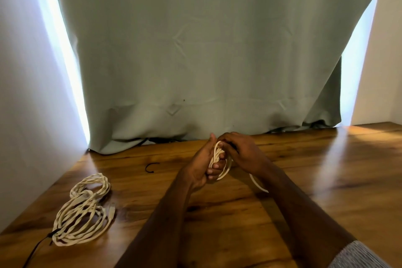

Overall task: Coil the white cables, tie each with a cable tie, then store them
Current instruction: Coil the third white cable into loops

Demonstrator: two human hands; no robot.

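Observation:
Above the middle of the wooden table (304, 180), my left hand (201, 164) grips a small coil of white cable (217, 155), fingers curled round its loops. My right hand (241, 152) pinches the same cable at the top of the coil. A loose tail of that cable (257, 185) trails out under my right forearm. At the left of the table lies a second white cable (83, 209), coiled in loose loops, with a black cable tie (54, 233) round its near end. A loose black cable tie (151, 167) lies curved on the wood behind it.
A grey-green curtain (206, 61) hangs down to the table's back edge. A white wall (26, 115) runs along the left side. A thin black strand (34, 250) runs off the near-left edge of the table.

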